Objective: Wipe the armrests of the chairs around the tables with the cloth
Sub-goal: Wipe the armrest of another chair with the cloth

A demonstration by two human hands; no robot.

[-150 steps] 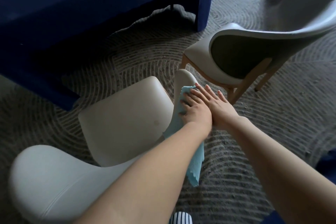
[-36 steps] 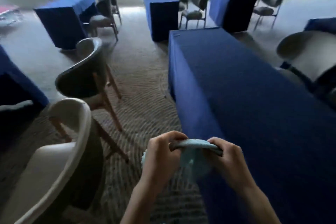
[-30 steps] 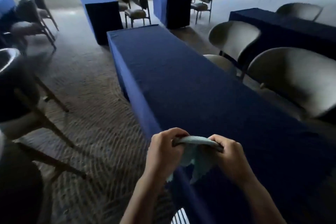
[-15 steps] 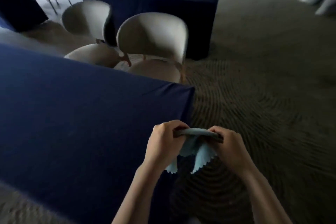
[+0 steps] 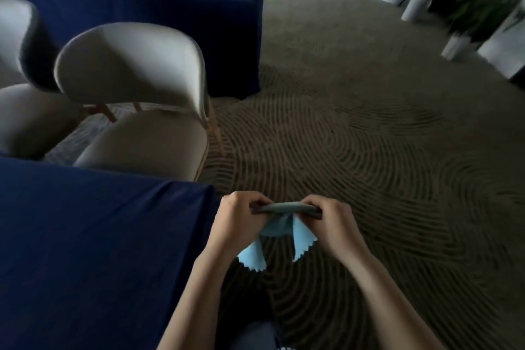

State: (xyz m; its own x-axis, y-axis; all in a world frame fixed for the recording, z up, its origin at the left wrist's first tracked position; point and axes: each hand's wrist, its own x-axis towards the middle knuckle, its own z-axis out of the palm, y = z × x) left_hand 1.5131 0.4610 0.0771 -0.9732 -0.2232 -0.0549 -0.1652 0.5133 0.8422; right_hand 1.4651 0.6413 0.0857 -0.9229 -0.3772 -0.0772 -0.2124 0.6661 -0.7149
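A light blue cloth (image 5: pixel 279 229) is stretched between my two hands in front of me, its zigzag corners hanging down. My left hand (image 5: pixel 237 223) grips its left end and my right hand (image 5: pixel 331 223) grips its right end, both with fingers curled. A cream chair (image 5: pixel 133 77) with a curved back and wooden legs stands ahead on the left, tucked at the far side of the blue-covered table (image 5: pixel 85 236) beside me. A second cream chair (image 5: pixel 17 71) sits at the left edge, partly cut off.
Another blue-covered table (image 5: pixel 159 8) stands behind the chairs, with two more chair backs beyond it at the top edge. Patterned carpet (image 5: pixel 369 150) spreads to the right. White planters with green plants (image 5: pixel 466 6) line the upper right corner.
Five seconds ago my hands pressed the cloth on a chair's armrest. Since then I have turned right round the table end, holding the cloth stretched in both hands; the cream chair is nearer.
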